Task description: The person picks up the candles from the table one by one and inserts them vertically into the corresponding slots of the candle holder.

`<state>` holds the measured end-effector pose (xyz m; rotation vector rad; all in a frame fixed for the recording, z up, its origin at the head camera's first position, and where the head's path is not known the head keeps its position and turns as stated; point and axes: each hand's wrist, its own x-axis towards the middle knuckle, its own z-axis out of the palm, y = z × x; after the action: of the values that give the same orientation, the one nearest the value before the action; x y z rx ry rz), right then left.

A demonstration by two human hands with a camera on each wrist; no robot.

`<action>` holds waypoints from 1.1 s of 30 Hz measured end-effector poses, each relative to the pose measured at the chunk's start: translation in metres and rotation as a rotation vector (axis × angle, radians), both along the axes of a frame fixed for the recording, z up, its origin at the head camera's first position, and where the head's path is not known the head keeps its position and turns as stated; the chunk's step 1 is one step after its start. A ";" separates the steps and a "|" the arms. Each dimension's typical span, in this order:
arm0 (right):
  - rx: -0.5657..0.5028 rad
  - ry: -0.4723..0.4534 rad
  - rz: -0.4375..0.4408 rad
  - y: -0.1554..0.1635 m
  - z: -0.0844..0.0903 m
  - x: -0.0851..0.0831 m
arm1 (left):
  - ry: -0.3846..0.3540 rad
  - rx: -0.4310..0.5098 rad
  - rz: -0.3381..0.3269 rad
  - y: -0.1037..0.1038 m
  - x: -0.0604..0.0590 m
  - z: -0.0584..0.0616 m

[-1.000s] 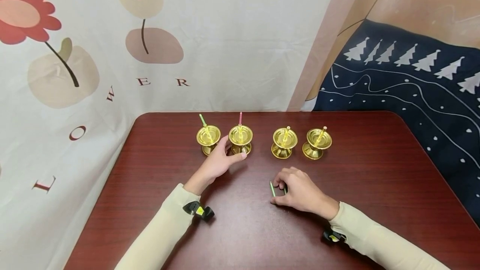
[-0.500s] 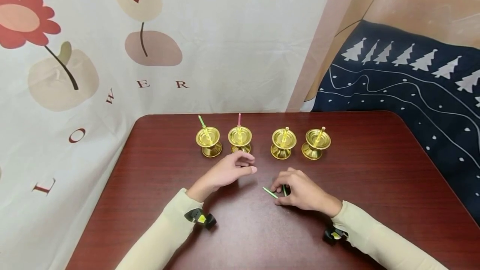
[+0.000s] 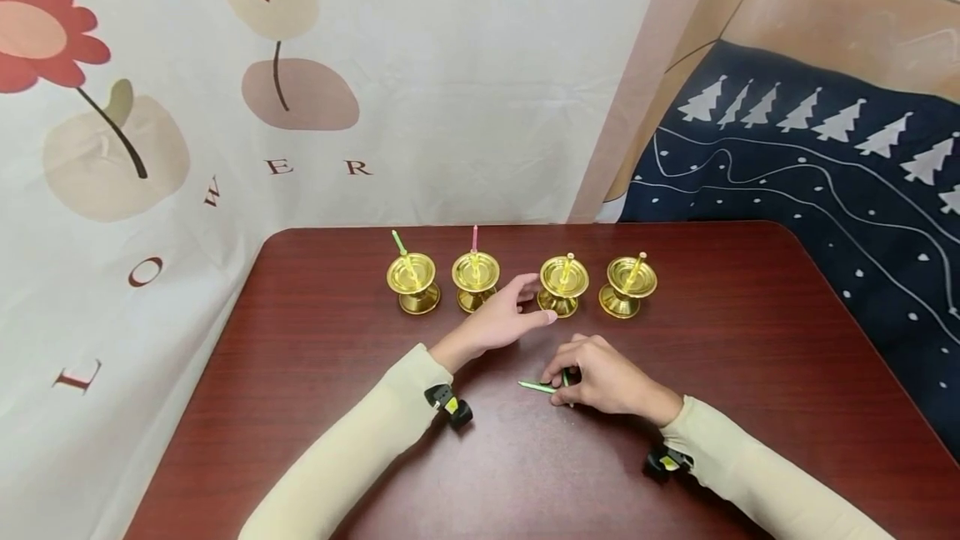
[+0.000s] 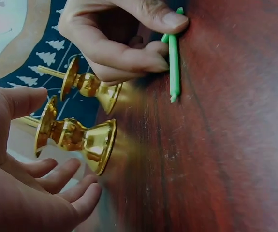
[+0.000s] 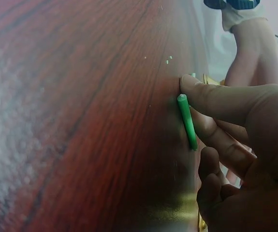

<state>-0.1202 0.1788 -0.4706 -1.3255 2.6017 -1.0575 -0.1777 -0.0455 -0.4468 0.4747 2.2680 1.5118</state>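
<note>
Pinching a thin light-green candle (image 3: 537, 387) against the table (image 3: 750, 340), the right hand (image 3: 600, 377) curls thumb and fingertips over the candle's right end, while the stick lies flat with its long axis running left to right across the dark red wood-grain top, its free tip pointing toward the person's left. A second, darker green stick (image 3: 566, 377) shows between the same fingers. The left hand (image 3: 501, 319) hovers with fingers loosely spread and holding nothing, its thumb and fingertips just beside the third brass holder (image 3: 563, 283) in a row of four. These holders are polished, gold-coloured, with flared feet and shallow dishes; the first (image 3: 412, 282) carries a tilted green candle (image 3: 398, 242), the second (image 3: 475, 280) an upright pink candle (image 3: 474, 238), and the fourth (image 3: 628, 284) stands bare like the third, each showing only a slim central spike. Behind the table, a pale cloth (image 3: 450, 90) printed with flowers bears the scattered letters L, O, W, E, R, beside a navy fabric (image 3: 810, 173) patterned with white fir trees.
</note>
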 end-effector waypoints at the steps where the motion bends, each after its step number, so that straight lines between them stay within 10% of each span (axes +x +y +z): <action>1: 0.008 -0.011 -0.006 0.000 0.001 0.000 | 0.002 0.003 0.007 0.002 -0.003 0.000; 20: -0.057 0.043 0.094 0.002 -0.015 -0.012 | 0.005 0.113 0.013 0.026 -0.026 -0.005; 33: 0.038 0.064 0.080 0.011 0.012 -0.007 | 0.028 0.092 -0.031 0.017 -0.025 -0.004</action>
<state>-0.1276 0.1896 -0.4584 -1.4658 2.5747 -0.9645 -0.2030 -0.0288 -0.4510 0.5573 2.2088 1.6090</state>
